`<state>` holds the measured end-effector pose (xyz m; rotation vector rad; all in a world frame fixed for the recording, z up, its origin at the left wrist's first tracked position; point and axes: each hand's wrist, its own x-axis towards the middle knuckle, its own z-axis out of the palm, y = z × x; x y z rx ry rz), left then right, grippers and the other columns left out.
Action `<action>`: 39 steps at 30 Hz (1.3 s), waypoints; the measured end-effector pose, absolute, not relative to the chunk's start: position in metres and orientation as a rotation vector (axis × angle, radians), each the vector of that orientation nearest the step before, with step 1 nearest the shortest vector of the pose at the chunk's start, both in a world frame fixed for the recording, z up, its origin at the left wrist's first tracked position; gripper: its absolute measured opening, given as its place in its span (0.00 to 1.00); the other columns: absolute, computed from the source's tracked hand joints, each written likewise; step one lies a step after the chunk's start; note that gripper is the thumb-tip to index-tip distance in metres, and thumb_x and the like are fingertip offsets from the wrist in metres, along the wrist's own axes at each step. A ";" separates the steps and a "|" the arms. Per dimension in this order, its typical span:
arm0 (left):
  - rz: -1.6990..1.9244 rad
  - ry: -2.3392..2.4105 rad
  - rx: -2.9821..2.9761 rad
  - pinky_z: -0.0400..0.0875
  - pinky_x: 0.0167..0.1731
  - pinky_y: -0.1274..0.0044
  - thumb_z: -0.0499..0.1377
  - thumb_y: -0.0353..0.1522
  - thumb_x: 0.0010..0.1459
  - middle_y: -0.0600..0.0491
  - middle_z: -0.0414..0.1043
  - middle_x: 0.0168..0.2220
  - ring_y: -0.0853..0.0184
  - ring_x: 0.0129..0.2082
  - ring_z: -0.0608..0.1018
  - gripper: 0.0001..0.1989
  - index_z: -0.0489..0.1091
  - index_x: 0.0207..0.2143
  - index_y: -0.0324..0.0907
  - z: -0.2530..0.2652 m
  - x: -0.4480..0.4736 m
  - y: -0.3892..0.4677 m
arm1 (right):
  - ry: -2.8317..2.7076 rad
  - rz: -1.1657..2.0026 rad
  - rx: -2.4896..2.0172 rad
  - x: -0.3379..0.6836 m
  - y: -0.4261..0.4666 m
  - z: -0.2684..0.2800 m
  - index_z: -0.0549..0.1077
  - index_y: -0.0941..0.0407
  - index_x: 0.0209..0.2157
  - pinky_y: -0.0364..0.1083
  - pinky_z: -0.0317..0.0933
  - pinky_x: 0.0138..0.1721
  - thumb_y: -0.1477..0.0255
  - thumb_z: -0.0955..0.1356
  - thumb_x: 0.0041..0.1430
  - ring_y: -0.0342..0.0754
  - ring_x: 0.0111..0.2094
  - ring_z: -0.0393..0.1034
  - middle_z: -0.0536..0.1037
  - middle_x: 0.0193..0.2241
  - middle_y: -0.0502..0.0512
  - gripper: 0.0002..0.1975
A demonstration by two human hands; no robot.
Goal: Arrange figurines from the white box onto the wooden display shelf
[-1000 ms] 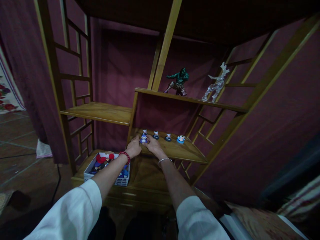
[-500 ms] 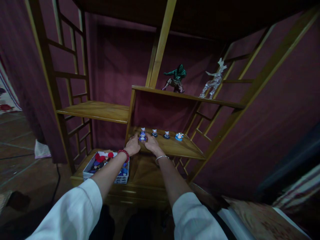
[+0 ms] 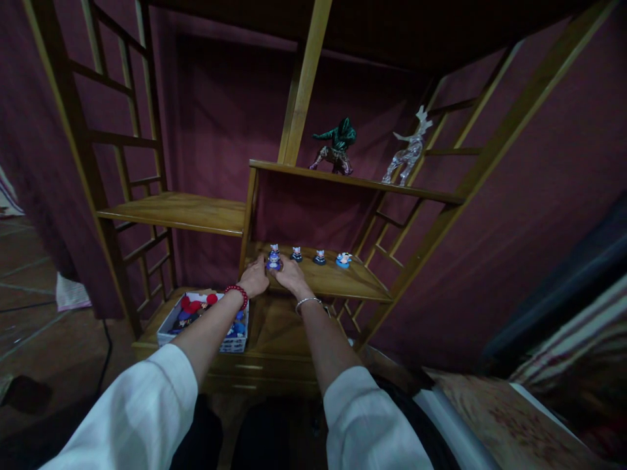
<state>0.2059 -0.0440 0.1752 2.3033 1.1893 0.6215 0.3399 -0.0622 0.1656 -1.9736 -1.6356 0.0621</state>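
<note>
A small purple figurine stands near the front left of the lower shelf. My left hand has its fingertips against its left side, and my right hand pinches at its right side. Directly behind it, a dark-and-white figurine is partly hidden. To the right stand two similar dark-and-white figurines, one nearer my right hand and another beyond it. A white figurine on a blue base ends the row.
Below my left forearm, a white box holds several red, blue and dark toys. The wooden shelf unit carries a green crouching statue and a clear deer figure higher up. Wooden uprights and lattice sides frame the compartments.
The camera view has shifted slightly, so everything sits a little further left and up. Both hands remain at the purple figurine, which stays near the front of the shelf.
</note>
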 end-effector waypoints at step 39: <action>0.615 1.172 2.263 0.59 0.48 0.75 0.53 0.23 0.47 0.41 0.64 0.51 0.62 0.51 0.68 0.31 0.50 0.55 0.38 0.181 0.204 -0.048 | -1.613 0.030 -2.045 0.335 -0.067 0.168 0.66 0.50 0.47 0.44 0.60 0.40 0.62 0.64 0.49 0.49 0.42 0.68 0.74 0.41 0.53 0.21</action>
